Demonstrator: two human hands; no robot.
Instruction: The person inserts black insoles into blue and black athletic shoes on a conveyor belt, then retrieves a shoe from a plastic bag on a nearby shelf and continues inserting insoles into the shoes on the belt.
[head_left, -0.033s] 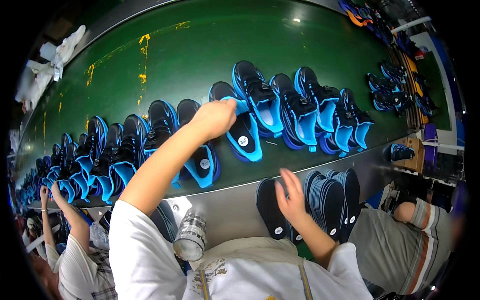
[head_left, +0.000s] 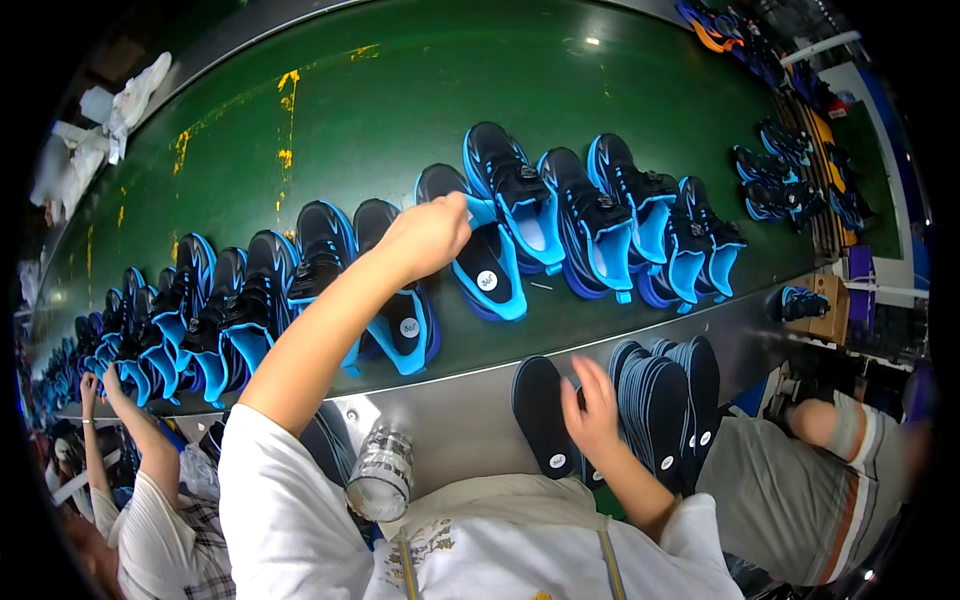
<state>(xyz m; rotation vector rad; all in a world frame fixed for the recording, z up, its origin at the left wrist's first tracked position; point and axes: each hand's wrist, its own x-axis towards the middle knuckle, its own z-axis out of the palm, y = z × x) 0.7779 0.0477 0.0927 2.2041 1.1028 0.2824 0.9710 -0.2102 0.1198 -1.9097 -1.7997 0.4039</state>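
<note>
My left hand is closed on the tongue of a black and bright-blue sports shoe on the green belt. Inside this shoe shows a black insole with a round white sticker at the heel. Left of it, partly under my forearm, sits another shoe with a similar sticker inside. My right hand hovers with its fingers apart, between a dark insole and a stack of insoles on the metal edge. I see nothing held in it.
A long row of matching shoes runs left along the green belt; more shoes stand at the right. A taped jar is near my body. Another person's hands work at far left; someone's clothed leg is at right.
My right hand has come down slightly and to the right, closer to the insole stack. My left hand stays on the shoe's tongue.
</note>
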